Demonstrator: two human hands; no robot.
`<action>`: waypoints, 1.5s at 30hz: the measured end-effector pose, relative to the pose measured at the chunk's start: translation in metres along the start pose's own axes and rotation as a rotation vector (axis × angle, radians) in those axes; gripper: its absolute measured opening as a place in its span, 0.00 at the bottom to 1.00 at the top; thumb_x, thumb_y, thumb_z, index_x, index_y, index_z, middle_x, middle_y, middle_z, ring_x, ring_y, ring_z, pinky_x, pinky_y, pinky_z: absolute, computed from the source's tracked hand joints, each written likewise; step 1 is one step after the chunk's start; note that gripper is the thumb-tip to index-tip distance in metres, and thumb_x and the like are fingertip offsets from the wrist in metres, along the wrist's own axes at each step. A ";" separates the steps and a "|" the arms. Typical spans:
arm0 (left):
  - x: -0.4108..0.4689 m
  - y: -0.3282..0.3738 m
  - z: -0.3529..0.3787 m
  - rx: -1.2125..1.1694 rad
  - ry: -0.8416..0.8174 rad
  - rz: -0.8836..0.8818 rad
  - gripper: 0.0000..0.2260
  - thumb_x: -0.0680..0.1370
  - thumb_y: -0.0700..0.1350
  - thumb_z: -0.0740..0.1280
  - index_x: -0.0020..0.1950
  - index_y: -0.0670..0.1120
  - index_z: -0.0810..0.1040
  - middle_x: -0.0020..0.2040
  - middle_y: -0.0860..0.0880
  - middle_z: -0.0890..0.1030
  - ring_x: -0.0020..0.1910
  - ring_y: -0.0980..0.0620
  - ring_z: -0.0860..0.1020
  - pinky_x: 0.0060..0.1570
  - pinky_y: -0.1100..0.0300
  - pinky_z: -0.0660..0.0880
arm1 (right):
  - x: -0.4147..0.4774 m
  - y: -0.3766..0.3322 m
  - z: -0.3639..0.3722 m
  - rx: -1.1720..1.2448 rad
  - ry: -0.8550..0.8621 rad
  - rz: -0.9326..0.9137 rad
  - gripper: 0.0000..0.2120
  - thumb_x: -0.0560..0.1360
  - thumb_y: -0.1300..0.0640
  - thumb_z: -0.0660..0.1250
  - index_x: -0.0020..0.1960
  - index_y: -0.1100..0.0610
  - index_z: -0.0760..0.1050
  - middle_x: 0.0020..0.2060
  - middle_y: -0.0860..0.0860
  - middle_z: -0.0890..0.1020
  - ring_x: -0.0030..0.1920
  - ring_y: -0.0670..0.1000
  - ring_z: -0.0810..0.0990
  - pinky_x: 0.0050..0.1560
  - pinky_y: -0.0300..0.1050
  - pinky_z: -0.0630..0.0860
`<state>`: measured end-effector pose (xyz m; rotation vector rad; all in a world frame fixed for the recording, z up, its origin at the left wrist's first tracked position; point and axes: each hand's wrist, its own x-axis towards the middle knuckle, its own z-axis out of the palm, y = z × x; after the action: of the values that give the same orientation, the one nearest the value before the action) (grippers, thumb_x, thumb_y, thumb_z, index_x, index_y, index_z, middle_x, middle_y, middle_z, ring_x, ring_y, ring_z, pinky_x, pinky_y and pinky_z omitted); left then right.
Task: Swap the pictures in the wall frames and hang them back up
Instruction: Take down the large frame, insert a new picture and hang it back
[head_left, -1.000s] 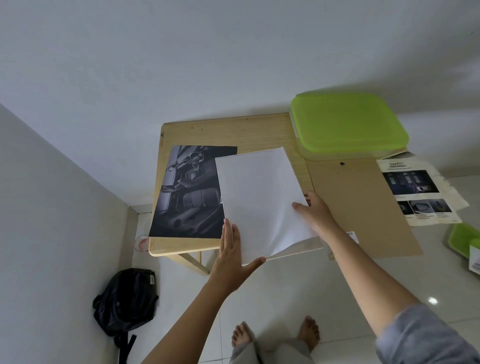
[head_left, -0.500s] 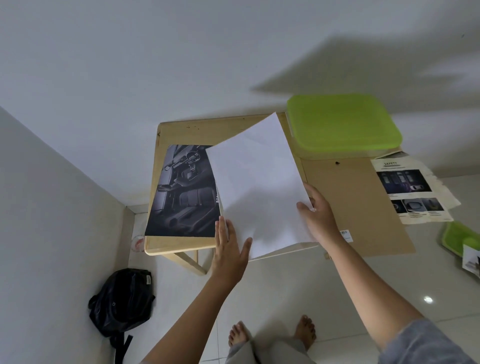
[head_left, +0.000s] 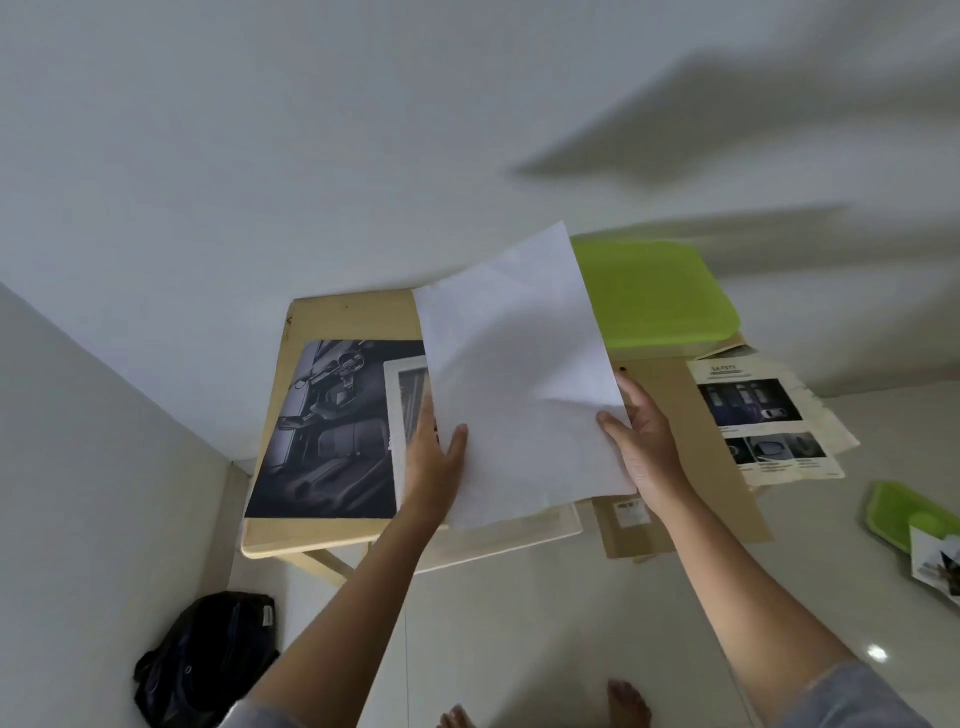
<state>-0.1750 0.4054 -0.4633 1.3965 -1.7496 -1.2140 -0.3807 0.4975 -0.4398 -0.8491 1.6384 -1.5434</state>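
My right hand pinches the right edge of a white sheet of paper and holds it tilted up off the wooden table. My left hand lies with straight fingers under the sheet's left edge, resting on a white-bordered picture uncovered beneath it. A dark black-and-white car-interior picture lies flat on the table's left half. A brown backing board lies to the right of my right hand. The frame under the sheet is mostly hidden.
A lime-green lid sits at the table's back right. A printed safety leaflet lies on the right. A green tray with a photo is on the floor at right. A black backpack lies on the floor by the left wall.
The white sheet has been lifted higher and swung to the right, uncovering a white-bordered picture below. My left hand slid forward under the sheet's left edge.
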 end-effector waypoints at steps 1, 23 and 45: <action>0.002 0.005 0.006 -0.006 -0.005 -0.002 0.26 0.79 0.47 0.62 0.75 0.50 0.56 0.66 0.46 0.73 0.60 0.45 0.75 0.59 0.45 0.74 | 0.003 0.003 -0.010 -0.011 0.015 0.003 0.23 0.75 0.73 0.60 0.65 0.54 0.69 0.63 0.53 0.76 0.63 0.49 0.74 0.67 0.46 0.68; -0.073 0.086 0.333 -0.018 -0.216 -0.205 0.25 0.75 0.39 0.67 0.70 0.50 0.64 0.46 0.53 0.76 0.42 0.57 0.76 0.37 0.71 0.73 | 0.021 0.045 -0.357 -0.463 0.114 0.324 0.20 0.72 0.66 0.61 0.59 0.47 0.74 0.46 0.44 0.81 0.43 0.46 0.78 0.37 0.37 0.72; -0.041 0.040 0.294 0.924 -0.265 -0.030 0.44 0.60 0.75 0.24 0.72 0.56 0.32 0.73 0.54 0.32 0.74 0.52 0.35 0.72 0.47 0.37 | 0.064 0.086 -0.284 -1.240 -0.501 0.039 0.25 0.79 0.48 0.54 0.75 0.46 0.53 0.76 0.47 0.48 0.76 0.52 0.44 0.74 0.55 0.47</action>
<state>-0.4344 0.5315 -0.5448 1.7899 -2.6681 -0.5993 -0.6554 0.5976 -0.5225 -1.6125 2.0812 -0.0583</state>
